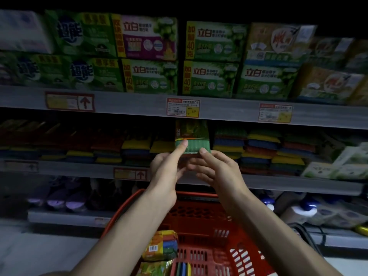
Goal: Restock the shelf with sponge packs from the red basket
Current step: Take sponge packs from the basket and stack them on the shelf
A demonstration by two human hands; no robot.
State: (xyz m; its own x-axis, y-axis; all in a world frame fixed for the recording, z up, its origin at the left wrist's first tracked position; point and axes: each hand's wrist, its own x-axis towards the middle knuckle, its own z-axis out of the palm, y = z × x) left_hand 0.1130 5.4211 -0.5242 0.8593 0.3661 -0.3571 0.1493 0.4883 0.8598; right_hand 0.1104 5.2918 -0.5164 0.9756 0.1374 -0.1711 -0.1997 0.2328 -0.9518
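Observation:
A green sponge pack [192, 139] stands upright at the front of the middle shelf [79, 169], between stacks of coloured sponges. My left hand [166, 169] touches its lower left edge with the forefinger stretched up. From the right, my right hand [218, 172] presses its fingertips against the pack's lower right corner. Below my forearms sits the red basket [201, 222], with a yellow-wrapped sponge pack [162, 246] at its left side and more packs [180, 268] near the bottom edge of the view.
Stacked sponge packs [260, 150] fill the middle shelf on both sides. Green soap boxes [209, 58] line the shelf above, with price tags [183, 107] on its edge. White packages [342, 166] sit far right. Dark items crowd the lower shelf [65, 216].

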